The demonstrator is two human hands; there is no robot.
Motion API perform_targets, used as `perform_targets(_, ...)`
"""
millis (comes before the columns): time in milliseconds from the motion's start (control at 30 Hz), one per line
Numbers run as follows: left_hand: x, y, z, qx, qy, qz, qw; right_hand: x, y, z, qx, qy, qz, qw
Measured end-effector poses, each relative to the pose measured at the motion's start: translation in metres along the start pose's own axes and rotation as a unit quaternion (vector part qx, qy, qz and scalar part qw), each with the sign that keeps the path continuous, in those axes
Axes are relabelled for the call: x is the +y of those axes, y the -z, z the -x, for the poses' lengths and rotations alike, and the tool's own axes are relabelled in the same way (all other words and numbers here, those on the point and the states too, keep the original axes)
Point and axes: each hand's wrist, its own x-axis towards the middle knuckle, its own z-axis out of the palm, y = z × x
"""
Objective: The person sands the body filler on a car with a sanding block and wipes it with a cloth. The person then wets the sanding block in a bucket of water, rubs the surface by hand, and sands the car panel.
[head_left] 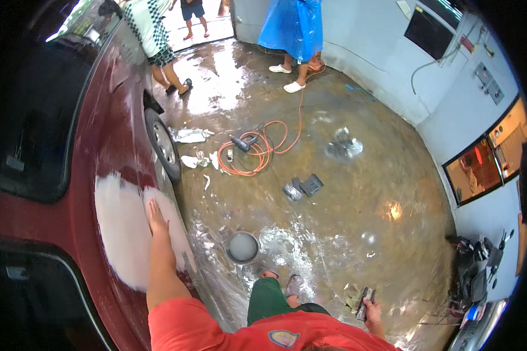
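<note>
My left hand (156, 217) lies flat, fingers stretched, on a large whitish filler patch (123, 234) on the side of a dark red vehicle (114, 117). Low on the right, away from the vehicle, my right hand (373, 316) is closed around a dark, narrow sanding block (365, 303). Beside the block shows a crumpled yellowish-green piece (351, 296), whose kind I cannot make out. A round grey bucket (243, 248) stands on the floor between the vehicle and my feet.
An orange hose (269, 153) lies coiled with a dark power tool (245, 143). Dark pieces (303, 187) and white scraps (196, 159) litter the wet floor (345, 228). A person in blue (293, 29) and one in checks (146, 29) stand farther off. A motorcycle (477, 269) is at right.
</note>
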Motion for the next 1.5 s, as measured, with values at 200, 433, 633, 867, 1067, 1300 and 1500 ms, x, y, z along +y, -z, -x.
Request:
perform_targets(200,0.002,-0.002,0.046,0.001,0.013,0.007,1.000,-0.008,0.026,-0.005,-0.009,0.002,0.006,1.000)
perform_targets(433,0.015,0.011,0.094,-0.006,-0.001,-0.010,1.000,-0.019,0.052,-0.014,-0.046,0.018,0.028,0.998)
perform_targets(633,0.029,-0.003,0.135,-0.016,0.003,0.001,1.000,-0.020,0.058,-0.015,-0.050,0.015,0.033,0.998)
perform_targets(867,0.042,-0.007,0.177,-0.010,-0.003,-0.014,1.000,-0.014,0.072,-0.019,-0.065,0.009,0.037,0.997)
perform_targets(1067,0.051,-0.004,0.203,-0.021,-0.020,-0.027,0.999,-0.001,0.080,-0.028,-0.054,-0.004,0.036,0.998)
perform_targets(1300,0.062,0.020,0.211,-0.068,0.007,0.115,0.991,0.009,0.077,-0.036,-0.067,0.037,0.003,0.997)
perform_targets(1500,0.147,0.141,0.281,-0.182,-0.081,0.531,0.823,0.014,0.056,-0.066,-0.080,0.063,-0.006,0.995)
